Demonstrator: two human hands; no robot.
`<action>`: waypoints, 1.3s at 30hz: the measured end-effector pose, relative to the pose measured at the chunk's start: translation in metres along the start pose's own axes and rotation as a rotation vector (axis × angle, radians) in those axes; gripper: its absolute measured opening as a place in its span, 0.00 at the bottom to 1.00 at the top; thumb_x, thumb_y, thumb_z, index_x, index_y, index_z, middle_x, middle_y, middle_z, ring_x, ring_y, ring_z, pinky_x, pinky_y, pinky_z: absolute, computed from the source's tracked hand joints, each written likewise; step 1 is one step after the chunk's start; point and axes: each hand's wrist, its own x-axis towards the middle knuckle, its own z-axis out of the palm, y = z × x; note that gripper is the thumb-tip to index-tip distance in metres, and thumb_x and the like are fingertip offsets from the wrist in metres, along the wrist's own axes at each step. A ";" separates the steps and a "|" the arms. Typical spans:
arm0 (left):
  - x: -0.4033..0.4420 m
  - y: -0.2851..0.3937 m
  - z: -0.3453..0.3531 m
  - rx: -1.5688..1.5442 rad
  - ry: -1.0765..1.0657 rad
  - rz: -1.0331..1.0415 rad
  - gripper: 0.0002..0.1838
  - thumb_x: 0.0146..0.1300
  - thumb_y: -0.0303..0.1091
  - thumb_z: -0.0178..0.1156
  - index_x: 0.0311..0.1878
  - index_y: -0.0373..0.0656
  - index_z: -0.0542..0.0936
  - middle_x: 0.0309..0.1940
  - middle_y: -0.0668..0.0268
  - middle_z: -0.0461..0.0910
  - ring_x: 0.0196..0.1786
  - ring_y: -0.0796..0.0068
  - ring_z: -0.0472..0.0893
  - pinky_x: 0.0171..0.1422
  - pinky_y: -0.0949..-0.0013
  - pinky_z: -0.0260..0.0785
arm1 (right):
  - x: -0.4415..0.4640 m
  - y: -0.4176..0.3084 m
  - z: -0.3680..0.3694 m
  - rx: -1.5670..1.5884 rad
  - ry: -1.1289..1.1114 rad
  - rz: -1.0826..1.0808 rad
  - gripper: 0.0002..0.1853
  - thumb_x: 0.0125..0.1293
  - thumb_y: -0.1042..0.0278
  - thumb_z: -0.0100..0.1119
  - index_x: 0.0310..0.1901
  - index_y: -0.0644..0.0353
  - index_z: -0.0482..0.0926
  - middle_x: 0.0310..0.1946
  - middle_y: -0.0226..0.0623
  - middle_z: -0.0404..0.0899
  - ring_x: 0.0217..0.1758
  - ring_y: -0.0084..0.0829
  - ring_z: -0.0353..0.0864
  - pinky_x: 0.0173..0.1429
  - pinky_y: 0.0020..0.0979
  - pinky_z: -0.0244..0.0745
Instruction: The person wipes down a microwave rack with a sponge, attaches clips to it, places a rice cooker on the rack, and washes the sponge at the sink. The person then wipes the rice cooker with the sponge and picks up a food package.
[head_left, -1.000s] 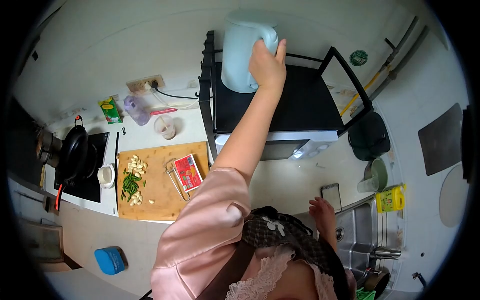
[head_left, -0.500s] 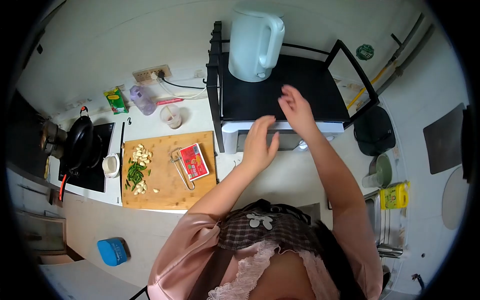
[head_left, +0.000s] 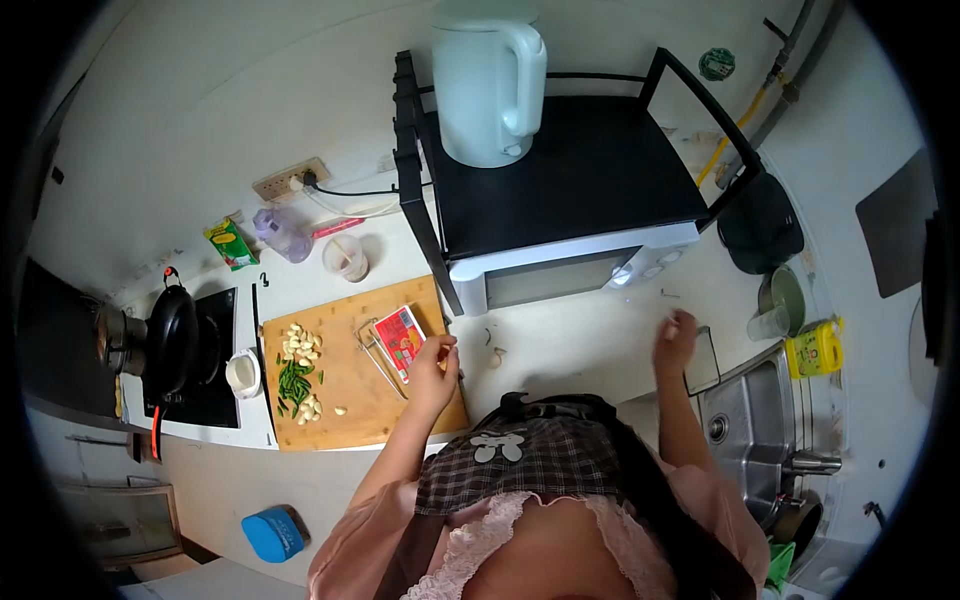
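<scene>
My left hand [head_left: 434, 378] is closed at the lower right corner of a flat red-and-white box [head_left: 398, 336], its fingertips on the box's edge. The box lies on a wooden cutting board [head_left: 385, 425], beside a bent metal-wire utensil [head_left: 378, 362]. Peeled garlic cloves [head_left: 302, 345] and cut green chilies [head_left: 294, 383] are heaped on the board's left half. Over the counter, in front of the microwave's right end, my right hand [head_left: 675, 345] hangs with fingers curled together and nothing visible in them.
A microwave [head_left: 560, 275] stands under a black rack carrying a pale kettle [head_left: 488, 95]. To the left are a black wok [head_left: 172, 340] on the cooktop, a white container [head_left: 243, 373] and a plastic cup [head_left: 345, 258]. At right are a sink [head_left: 745, 425] and a yellow jug [head_left: 815, 350].
My left hand has come down and left from before the rack to the red box. My right hand has dropped rightward toward the counter, its fingers curling. The whole view has shifted and turned slightly.
</scene>
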 end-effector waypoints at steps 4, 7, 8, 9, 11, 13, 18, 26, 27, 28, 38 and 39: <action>0.006 0.000 0.003 0.045 -0.079 0.023 0.07 0.57 0.27 0.57 0.39 0.39 0.75 0.31 0.58 0.78 0.30 0.66 0.80 0.35 0.67 0.71 | -0.031 0.153 -0.033 -0.625 -0.014 0.188 0.28 0.53 0.64 0.61 0.55 0.66 0.67 0.55 0.51 0.67 0.56 0.50 0.68 0.60 0.44 0.64; 0.024 0.030 0.014 0.112 -0.195 0.108 0.07 0.57 0.28 0.57 0.40 0.39 0.75 0.33 0.58 0.78 0.30 0.65 0.80 0.35 0.66 0.72 | -0.030 0.180 -0.035 -0.615 -0.527 0.346 0.35 0.49 0.60 0.64 0.57 0.67 0.64 0.60 0.53 0.62 0.58 0.52 0.66 0.62 0.46 0.62; 0.028 0.038 0.020 0.082 -0.225 0.114 0.08 0.57 0.28 0.57 0.40 0.39 0.75 0.33 0.58 0.78 0.30 0.64 0.80 0.35 0.65 0.72 | -0.029 0.157 -0.043 -0.651 -0.534 0.369 0.33 0.50 0.62 0.64 0.57 0.66 0.64 0.58 0.52 0.65 0.57 0.51 0.67 0.60 0.45 0.64; 0.030 0.046 0.027 0.051 -0.252 0.124 0.08 0.58 0.27 0.57 0.41 0.39 0.75 0.33 0.58 0.78 0.30 0.63 0.80 0.35 0.65 0.72 | -0.025 0.139 -0.048 -0.684 -0.535 0.391 0.32 0.50 0.63 0.63 0.57 0.64 0.65 0.56 0.52 0.67 0.56 0.50 0.69 0.59 0.45 0.66; 0.026 0.058 0.039 0.007 -0.279 0.094 0.09 0.58 0.28 0.56 0.41 0.39 0.75 0.33 0.57 0.78 0.30 0.61 0.80 0.35 0.64 0.72 | -0.023 0.173 -0.043 -0.715 -0.573 0.312 0.29 0.51 0.65 0.61 0.56 0.63 0.67 0.51 0.51 0.71 0.53 0.49 0.72 0.56 0.45 0.68; 0.024 0.066 0.050 -0.008 -0.342 0.160 0.09 0.58 0.28 0.56 0.42 0.39 0.74 0.33 0.57 0.78 0.32 0.61 0.80 0.36 0.65 0.72 | -0.022 0.183 -0.043 -0.744 -0.607 0.234 0.25 0.53 0.66 0.60 0.54 0.62 0.69 0.47 0.51 0.75 0.51 0.49 0.74 0.53 0.44 0.70; 0.015 0.070 0.063 -0.028 -0.438 0.141 0.09 0.58 0.30 0.58 0.42 0.40 0.76 0.32 0.57 0.78 0.33 0.65 0.79 0.36 0.68 0.71 | 0.002 0.127 -0.039 0.150 -0.454 0.289 0.13 0.51 0.78 0.49 0.40 0.69 0.74 0.30 0.36 0.77 0.33 0.30 0.75 0.40 0.29 0.70; 0.037 0.117 0.064 -0.633 -0.392 -0.014 0.29 0.60 0.27 0.58 0.64 0.41 0.60 0.58 0.60 0.69 0.53 0.72 0.73 0.54 0.71 0.66 | 0.047 -0.169 -0.059 0.509 -0.428 -0.197 0.16 0.52 0.75 0.59 0.45 0.64 0.75 0.40 0.41 0.79 0.42 0.31 0.80 0.48 0.29 0.72; 0.041 0.122 0.059 -0.586 -0.313 0.053 0.26 0.59 0.26 0.58 0.62 0.41 0.64 0.55 0.61 0.71 0.51 0.74 0.74 0.53 0.72 0.67 | 0.069 -0.175 -0.058 0.467 -0.211 -0.367 0.17 0.51 0.76 0.58 0.45 0.62 0.74 0.41 0.41 0.79 0.43 0.34 0.80 0.48 0.31 0.73; 0.043 0.126 0.050 -0.485 -0.254 0.081 0.24 0.59 0.25 0.58 0.59 0.40 0.66 0.54 0.61 0.73 0.49 0.75 0.75 0.52 0.72 0.67 | 0.098 -0.179 -0.054 0.416 0.009 -0.534 0.18 0.50 0.77 0.58 0.46 0.60 0.74 0.42 0.42 0.79 0.43 0.37 0.81 0.48 0.33 0.74; 0.111 0.112 -0.029 -0.146 0.678 0.287 0.25 0.61 0.25 0.54 0.61 0.36 0.60 0.54 0.58 0.66 0.54 0.68 0.69 0.58 0.66 0.60 | 0.270 -0.124 0.078 -0.490 -0.392 -0.633 0.22 0.62 0.57 0.51 0.58 0.48 0.69 0.66 0.40 0.59 0.68 0.44 0.57 0.64 0.51 0.56; 0.120 0.107 -0.030 -0.265 0.581 0.229 0.24 0.62 0.26 0.52 0.61 0.36 0.60 0.55 0.58 0.66 0.54 0.68 0.69 0.59 0.67 0.60 | 0.268 -0.127 0.079 -0.497 -0.392 -0.632 0.22 0.62 0.57 0.51 0.58 0.48 0.69 0.66 0.40 0.59 0.68 0.44 0.57 0.64 0.51 0.56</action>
